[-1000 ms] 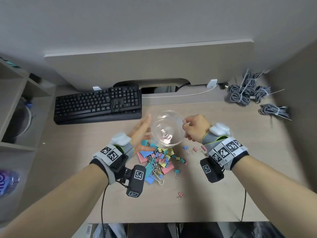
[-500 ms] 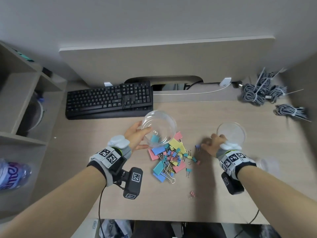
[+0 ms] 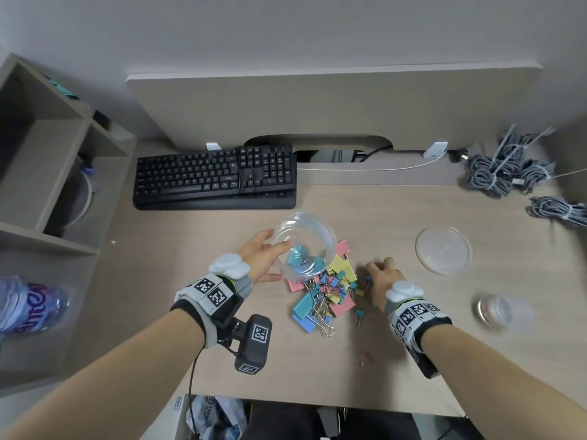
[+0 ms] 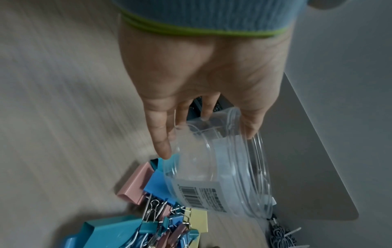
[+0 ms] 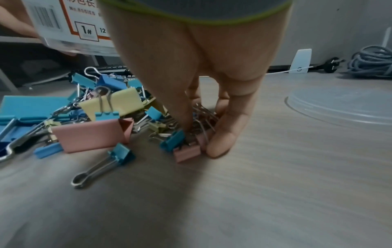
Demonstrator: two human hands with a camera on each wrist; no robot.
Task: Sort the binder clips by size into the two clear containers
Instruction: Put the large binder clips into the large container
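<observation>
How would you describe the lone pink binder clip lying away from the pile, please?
Start from the binder clip pile at the desk's middle, then move toward the desk's near edge. A small pink clip lies alone there, left of the right hand's forearm, touching nothing.

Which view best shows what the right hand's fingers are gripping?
The right wrist view: the right hand pinches small binder clips against the desk. The head view shows only the hand's back covering them; the left wrist view misses it.
</observation>
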